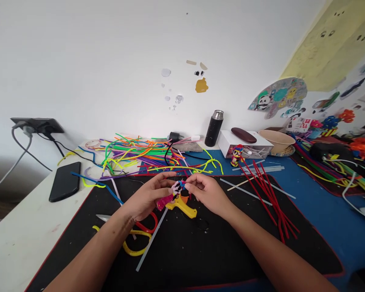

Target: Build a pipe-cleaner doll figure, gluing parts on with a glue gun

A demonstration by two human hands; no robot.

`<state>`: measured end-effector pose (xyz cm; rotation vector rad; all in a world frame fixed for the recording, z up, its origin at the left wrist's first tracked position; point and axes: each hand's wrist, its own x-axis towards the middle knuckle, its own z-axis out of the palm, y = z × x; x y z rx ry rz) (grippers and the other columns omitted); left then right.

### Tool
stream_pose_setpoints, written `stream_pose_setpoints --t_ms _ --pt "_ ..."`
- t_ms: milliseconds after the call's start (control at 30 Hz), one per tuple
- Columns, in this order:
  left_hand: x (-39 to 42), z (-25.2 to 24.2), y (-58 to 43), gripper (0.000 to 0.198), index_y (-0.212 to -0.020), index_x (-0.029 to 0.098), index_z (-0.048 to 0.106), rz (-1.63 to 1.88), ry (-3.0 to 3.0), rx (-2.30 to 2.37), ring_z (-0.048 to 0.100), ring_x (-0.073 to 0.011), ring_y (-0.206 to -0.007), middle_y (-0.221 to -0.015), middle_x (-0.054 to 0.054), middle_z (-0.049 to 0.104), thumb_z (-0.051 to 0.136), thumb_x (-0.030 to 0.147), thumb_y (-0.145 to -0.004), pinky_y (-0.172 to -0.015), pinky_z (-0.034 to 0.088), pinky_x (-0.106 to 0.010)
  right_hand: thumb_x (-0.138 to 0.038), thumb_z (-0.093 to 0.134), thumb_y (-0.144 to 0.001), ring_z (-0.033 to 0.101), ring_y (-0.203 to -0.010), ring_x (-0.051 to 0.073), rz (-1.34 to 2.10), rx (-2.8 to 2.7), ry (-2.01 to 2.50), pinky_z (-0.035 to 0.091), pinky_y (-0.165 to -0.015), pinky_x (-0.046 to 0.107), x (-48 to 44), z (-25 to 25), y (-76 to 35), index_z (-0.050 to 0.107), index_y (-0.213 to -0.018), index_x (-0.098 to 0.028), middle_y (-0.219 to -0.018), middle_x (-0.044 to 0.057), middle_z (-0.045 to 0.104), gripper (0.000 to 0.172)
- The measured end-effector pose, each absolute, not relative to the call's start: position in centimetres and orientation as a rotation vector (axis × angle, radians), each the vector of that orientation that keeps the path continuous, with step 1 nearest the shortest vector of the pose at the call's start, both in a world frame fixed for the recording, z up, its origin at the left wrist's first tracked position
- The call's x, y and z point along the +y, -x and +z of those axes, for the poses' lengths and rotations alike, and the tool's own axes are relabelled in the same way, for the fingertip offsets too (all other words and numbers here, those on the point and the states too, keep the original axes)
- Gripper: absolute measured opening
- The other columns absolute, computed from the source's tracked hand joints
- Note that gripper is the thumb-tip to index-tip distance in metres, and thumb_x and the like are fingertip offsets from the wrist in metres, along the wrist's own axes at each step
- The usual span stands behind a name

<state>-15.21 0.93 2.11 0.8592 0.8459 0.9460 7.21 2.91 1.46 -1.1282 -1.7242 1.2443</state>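
Above the black mat, my left hand is closed around a small pink, white and blue figure. The fingertips of my right hand pinch the blue part at the figure's right end. Just below my hands lies a yellow glue gun. A clear glue stick lies slanted on the mat beside it. Under my left wrist are scissors with red and yellow handles, partly hidden by the forearm.
Colourful pipe cleaners are heaped at the back; red ones lie right. A black phone rests left. Along the back stand a black bottle, a white box, a small figure and a beige bowl.
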Motion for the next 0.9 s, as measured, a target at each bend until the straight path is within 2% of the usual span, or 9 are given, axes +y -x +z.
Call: stream_pose_setpoints --t_ms 200,367,500,900 --pt "0.87 2.59 14.79 0.046 -0.117 0.019 0.067 0.939 -0.750 0.847 0.072 -0.0175 -0.080 -0.098 -0.004 0.069 0.085 0.014 -0.075 -0.070 0.063 -0.030 -0.041 0.067 -0.092 0.051 -0.052 0.011 1.299 -1.693 1.102 0.041 -0.051 0.025 2.91 1.39 -7.68 0.065 -0.095 -0.021 -0.071 -0.003 0.062 0.021" --pt "0.89 2.75 14.91 0.047 -0.115 0.016 0.068 0.926 -0.687 0.859 0.072 -0.0168 -0.074 -0.099 -0.007 0.072 0.088 0.015 -0.072 -0.067 0.064 -0.028 -0.038 0.070 -0.090 0.055 -0.061 0.013 1.228 -1.738 1.083 0.044 -0.059 0.027 2.71 1.11 -7.90 0.066 -0.097 -0.021 -0.076 -0.002 0.064 0.019" --pt "0.84 2.86 14.82 0.046 -0.113 0.016 0.068 0.923 -0.690 0.847 0.072 -0.0163 -0.072 -0.096 -0.005 0.072 0.088 0.015 -0.072 -0.067 0.064 -0.028 -0.038 0.069 -0.090 0.060 -0.069 0.015 1.179 -1.757 1.085 0.046 -0.064 0.029 2.53 0.87 -7.90 0.067 -0.098 -0.022 -0.081 0.000 0.067 0.018" --pt "0.76 2.72 14.62 0.046 -0.114 0.017 0.065 0.892 -0.729 0.838 0.071 -0.0164 -0.075 -0.093 -0.004 0.068 0.087 0.017 -0.074 -0.068 0.062 -0.029 -0.037 0.070 -0.090 0.061 -0.070 0.016 1.226 -1.728 1.074 0.046 -0.064 0.029 2.42 0.91 -7.56 0.063 -0.094 -0.022 -0.081 0.000 0.067 0.017"
